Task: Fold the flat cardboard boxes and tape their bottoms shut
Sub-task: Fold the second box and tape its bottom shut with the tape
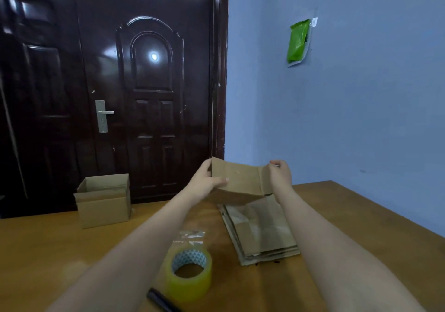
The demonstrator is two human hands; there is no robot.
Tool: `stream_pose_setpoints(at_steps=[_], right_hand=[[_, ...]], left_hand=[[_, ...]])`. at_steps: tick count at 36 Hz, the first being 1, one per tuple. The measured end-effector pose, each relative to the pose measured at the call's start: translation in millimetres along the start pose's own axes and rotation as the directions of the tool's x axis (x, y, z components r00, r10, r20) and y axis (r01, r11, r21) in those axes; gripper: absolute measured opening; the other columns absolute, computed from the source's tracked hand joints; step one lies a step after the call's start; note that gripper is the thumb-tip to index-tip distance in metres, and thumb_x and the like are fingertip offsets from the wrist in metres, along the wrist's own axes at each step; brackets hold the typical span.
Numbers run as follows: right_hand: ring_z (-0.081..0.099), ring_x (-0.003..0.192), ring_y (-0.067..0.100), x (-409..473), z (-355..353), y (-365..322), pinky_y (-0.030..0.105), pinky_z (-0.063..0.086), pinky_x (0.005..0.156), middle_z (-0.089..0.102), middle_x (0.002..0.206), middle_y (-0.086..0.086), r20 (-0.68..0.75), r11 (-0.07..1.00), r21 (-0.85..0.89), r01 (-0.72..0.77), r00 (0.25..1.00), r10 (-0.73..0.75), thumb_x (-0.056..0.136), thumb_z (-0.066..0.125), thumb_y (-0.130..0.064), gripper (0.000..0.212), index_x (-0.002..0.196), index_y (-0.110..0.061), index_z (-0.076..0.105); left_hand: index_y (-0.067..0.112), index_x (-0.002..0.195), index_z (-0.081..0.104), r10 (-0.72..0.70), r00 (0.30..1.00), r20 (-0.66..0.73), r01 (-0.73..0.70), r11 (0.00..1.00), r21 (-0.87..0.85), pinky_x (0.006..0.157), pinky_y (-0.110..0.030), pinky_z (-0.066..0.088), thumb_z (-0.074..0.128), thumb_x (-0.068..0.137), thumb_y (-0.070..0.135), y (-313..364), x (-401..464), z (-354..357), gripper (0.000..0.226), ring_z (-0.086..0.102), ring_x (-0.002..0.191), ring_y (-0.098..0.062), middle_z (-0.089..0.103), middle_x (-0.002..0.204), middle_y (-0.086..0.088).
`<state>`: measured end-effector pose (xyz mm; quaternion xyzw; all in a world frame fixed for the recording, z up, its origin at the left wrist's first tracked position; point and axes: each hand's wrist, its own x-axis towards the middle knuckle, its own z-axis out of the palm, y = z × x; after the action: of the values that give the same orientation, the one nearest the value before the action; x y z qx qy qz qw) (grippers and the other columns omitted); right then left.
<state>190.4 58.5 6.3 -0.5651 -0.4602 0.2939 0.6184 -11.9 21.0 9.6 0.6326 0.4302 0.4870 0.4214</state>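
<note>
I hold a brown cardboard box [240,181] in the air above the table, partly opened out from flat. My left hand [204,181] grips its left edge, thumb across the front panel. My right hand [280,173] pinches its right flap near the top. Below it a stack of flat cardboard boxes [261,231] lies on the wooden table [48,251]. A roll of clear yellowish tape [190,272] stands near the front edge between my forearms, with a loose strip of tape [190,235] behind it.
An upright folded box [103,200], its top open, stands at the back left of the table. A dark pen-like object [161,301] lies in front of the tape roll. A dark door [108,82] and a blue wall [349,106] rise behind the table.
</note>
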Motion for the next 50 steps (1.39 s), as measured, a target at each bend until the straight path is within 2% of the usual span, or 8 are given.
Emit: stream_pose_setpoints(at_steps=[10,17,22,29,34,38,45,50], right_hand=[[0.026,0.139,0.029,-36,72,-8,0.045,0.023,0.113,0.029,0.152,0.007,0.365,0.906,-0.367,0.210,0.929,-0.067,0.093,0.046,-0.045,0.060,0.147,-0.023,0.030],[-0.002,0.146,0.022,-69,115,-14,0.059,-0.004,0.113,-0.001,0.159,-0.005,0.694,0.743,-0.387,0.547,0.703,-0.156,0.071,0.061,-0.070,0.106,0.149,-0.040,-0.003],[0.024,0.140,0.022,-85,148,-15,0.049,0.029,0.112,0.017,0.153,-0.005,0.803,0.841,-0.215,0.496,0.580,-0.137,0.059,0.079,-0.058,0.126,0.148,-0.039,-0.008],[0.038,0.132,0.019,-93,164,-3,0.044,0.040,0.106,0.030,0.149,-0.003,0.764,0.926,-0.123,0.357,0.630,-0.141,0.058,0.084,-0.045,0.120,0.148,-0.038,0.005],[0.045,0.123,0.018,-86,158,11,0.035,0.044,0.099,0.036,0.141,-0.002,0.734,0.976,-0.032,0.217,0.667,-0.125,0.071,0.081,-0.034,0.107,0.150,-0.028,0.009],[0.049,0.122,0.018,-79,154,23,0.042,0.045,0.102,0.044,0.138,0.000,0.730,0.998,0.039,0.045,0.681,-0.059,0.066,0.082,-0.040,0.104,0.148,-0.027,0.020],[0.059,0.107,0.012,-85,158,47,0.022,0.051,0.080,0.058,0.127,0.003,0.789,0.979,0.129,-0.156,0.614,-0.006,0.067,0.076,-0.028,0.071,0.131,-0.019,0.046],[0.063,0.099,0.008,-96,166,71,0.019,0.053,0.069,0.063,0.115,0.000,0.834,0.964,0.125,-0.236,0.551,0.026,0.065,0.078,-0.023,0.056,0.115,-0.028,0.053]], left_hand=[[0.014,0.123,0.051,0.019,0.985,-0.169,0.025,0.967,0.254,0.077,-0.037,0.054,0.061,0.078,-0.003,36,-10,-85,0.049,0.066,0.083,-0.023,0.067,0.094,-0.006],[0.014,0.112,0.061,0.011,0.979,-0.204,0.077,0.907,0.415,0.079,-0.038,0.054,0.064,0.073,-0.003,50,-23,-128,0.042,0.066,0.080,-0.024,0.069,0.090,-0.005],[0.010,0.107,0.066,0.006,0.985,-0.171,0.077,0.878,0.472,0.072,-0.033,0.054,0.063,0.073,-0.002,52,-29,-131,0.036,0.064,0.072,-0.020,0.070,0.086,-0.007],[0.015,0.125,0.058,0.086,0.975,-0.207,0.052,0.813,0.580,0.086,-0.033,0.052,0.066,0.085,0.022,38,-35,-146,0.041,0.063,0.096,-0.018,0.067,0.107,-0.002],[0.013,0.121,0.058,0.411,0.746,-0.524,-0.077,0.835,0.545,0.096,-0.032,0.045,0.062,0.089,0.034,13,-43,-173,0.039,0.056,0.108,-0.015,0.061,0.117,-0.004],[0.018,0.136,0.043,0.285,0.587,-0.758,-0.051,0.947,0.317,0.100,-0.027,0.034,0.051,0.095,0.035,-19,-56,-190,0.044,0.045,0.119,-0.014,0.046,0.136,-0.004],[0.032,0.150,0.015,0.014,0.774,-0.633,-0.021,1.000,-0.003,0.115,-0.044,0.018,0.026,0.099,0.050,-78,-67,-186,0.055,0.019,0.144,-0.022,0.020,0.158,0.001],[0.031,0.148,0.022,-0.015,0.875,-0.484,-0.017,0.998,-0.062,0.107,-0.043,0.031,0.022,0.099,0.051,-104,-72,-164,0.054,0.033,0.138,-0.019,0.035,0.151,0.002]])
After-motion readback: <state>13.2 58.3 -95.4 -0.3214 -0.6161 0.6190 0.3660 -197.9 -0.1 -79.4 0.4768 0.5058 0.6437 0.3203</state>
